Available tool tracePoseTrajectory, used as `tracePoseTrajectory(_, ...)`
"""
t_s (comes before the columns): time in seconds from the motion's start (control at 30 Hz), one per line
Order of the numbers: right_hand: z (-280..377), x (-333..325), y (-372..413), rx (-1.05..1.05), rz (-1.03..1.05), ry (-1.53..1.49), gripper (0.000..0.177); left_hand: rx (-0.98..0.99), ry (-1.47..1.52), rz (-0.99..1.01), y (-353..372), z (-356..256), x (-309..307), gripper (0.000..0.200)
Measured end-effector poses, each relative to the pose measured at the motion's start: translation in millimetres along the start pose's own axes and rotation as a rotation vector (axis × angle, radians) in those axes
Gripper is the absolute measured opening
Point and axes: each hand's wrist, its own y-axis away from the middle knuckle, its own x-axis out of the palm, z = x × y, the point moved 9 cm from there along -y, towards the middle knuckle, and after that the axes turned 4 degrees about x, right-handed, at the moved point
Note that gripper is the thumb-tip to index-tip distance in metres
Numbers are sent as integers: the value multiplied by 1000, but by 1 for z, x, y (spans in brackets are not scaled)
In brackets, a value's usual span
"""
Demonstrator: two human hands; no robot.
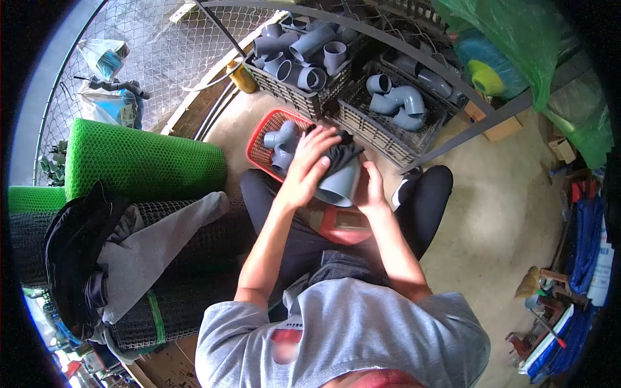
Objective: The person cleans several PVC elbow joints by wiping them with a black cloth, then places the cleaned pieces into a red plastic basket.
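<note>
A wide grey plastic pipe fitting point(337, 188) is held up above my lap, its open end tilted down toward me. My left hand point(310, 160) is closed on a black cloth point(343, 155) and presses it against the upper side of the fitting. My right hand point(370, 189) grips the fitting from the right, with its fingertips partly hidden. Just beyond my left hand stands a red plastic basket point(257, 132) with grey pipe fittings point(283, 137) in it. Below the held fitting, a red plastic stool point(336, 226) shows between my legs.
Two black crates point(304, 97) point(375, 139) of grey fittings stand ahead, beside a metal frame bar. Rolls of green mesh point(142, 158) and black mesh lie at my left, with a grey and black jacket point(155, 255) on top. Tools and blue sheeting point(585, 239) line the right.
</note>
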Motion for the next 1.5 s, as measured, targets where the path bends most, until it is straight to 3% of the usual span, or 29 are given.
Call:
tracePoseTrajectory(0.07, 9, 2, 8, -8, -84, -64, 62, 50, -26, 133, 7, -23, 16, 49)
tracePoseTrajectory(0.1, 16, 3, -4, 15, 19, -53, 72, 106, -175, 225, 11, -37, 26, 49)
tracePoseTrajectory(0.17, 10, 18, 4, 221, 219, -159, 77, 189, -1, 375, 18, -50, 47, 49)
tracePoseTrajectory(0.2, -1, 18, 5, 281, 129, -172, 76, 201, 1, 397, 19, -55, 51, 48)
tracePoseTrajectory(0.23, -16, 39, 17, 541, 741, -691, 70, 199, 5, 470, 20, -55, 52, 46)
tracePoseTrajectory(0.27, -30, 0, -10, 391, 543, -608, 67, 169, 40, 434, 15, -51, 46, 45)
tracePoseTrajectory(0.3, -26, 4, -10, 242, 344, -523, 64, 137, 75, 401, 10, -45, 40, 44)
tracePoseTrajectory(0.33, -18, 1, 5, 118, 126, -126, 58, 163, 17, 313, 4, -31, 31, 44)
tracePoseTrajectory(0.43, -19, -15, 0, 178, 67, -244, 68, 35, -109, 127, -6, -9, 11, 48)
tracePoseTrajectory(0.47, -8, -8, 3, 154, 82, -138, 66, 51, -139, 115, -2, -20, 17, 50)
tracePoseTrajectory(0.57, 2, -40, 10, 101, 50, -172, 68, 191, -123, 328, 16, -61, 51, 49)
tracePoseTrajectory(0.63, 11, -28, 9, 161, 311, -169, 62, 237, -167, 438, 24, -66, 61, 48)
tracePoseTrajectory(0.7, 10, -31, 18, 127, 191, 68, 63, 259, -196, 373, 14, -66, 44, 49)
tracePoseTrajectory(0.73, 14, -26, 16, -24, 205, 183, 67, 204, -213, 266, 6, -57, 29, 49)
tracePoseTrajectory(0.77, 23, 16, 29, -95, 370, 403, 70, 146, -229, 159, 1, -47, 16, 49)
tracePoseTrajectory(0.83, 9, 3, 18, 20, 260, 278, 65, 36, -205, -20, -2, -33, 7, 49)
tracePoseTrajectory(0.87, 2, 13, 19, 196, 368, -33, 64, 82, -218, 21, -2, -43, 13, 49)
tracePoseTrajectory(0.9, 13, 29, 25, 145, 326, -129, 61, 129, -231, 61, 0, -56, 20, 49)
tracePoseTrajectory(0.97, 23, 18, 26, -396, 336, 895, 58, 230, -245, 215, 7, -77, 43, 43)
tracePoseTrajectory(1.0, 9, 17, 34, -200, 342, 516, 55, 262, -201, 282, 9, -80, 48, 42)
tracePoseTrajectory(1.03, -5, 4, 24, -534, 343, 1293, 55, 293, -158, 348, 11, -81, 50, 41)
tracePoseTrajectory(1.1, -7, 10, 9, -306, 315, 765, 55, 287, -44, 308, 2, -64, 33, 41)
tracePoseTrajectory(1.13, -16, -3, 6, 3, 151, -104, 55, 256, -6, 187, -6, -51, 18, 40)
tracePoseTrajectory(1.23, -6, 2, 5, 78, 173, 10, 55, 12, -100, -101, -3, -16, 0, 44)
tracePoseTrajectory(1.27, 11, 26, 21, -3, 51, -42, 55, 39, -107, -84, -1, -32, 4, 46)
tracePoseTrajectory(1.37, 16, 3, 8, 67, 364, -78, 59, 220, -185, 212, 15, -72, 38, 42)
tracePoseTrajectory(1.4, 18, 34, 33, 243, 296, -147, 56, 293, -163, 302, 23, -75, 48, 40)
tracePoseTrajectory(1.43, 18, 25, 35, 275, 178, -83, 55, 318, -131, 337, 25, -73, 50, 41)
tracePoseTrajectory(1.5, 9, 8, 22, 200, 188, 8, 56, 298, -117, 251, 12, -64, 30, 42)
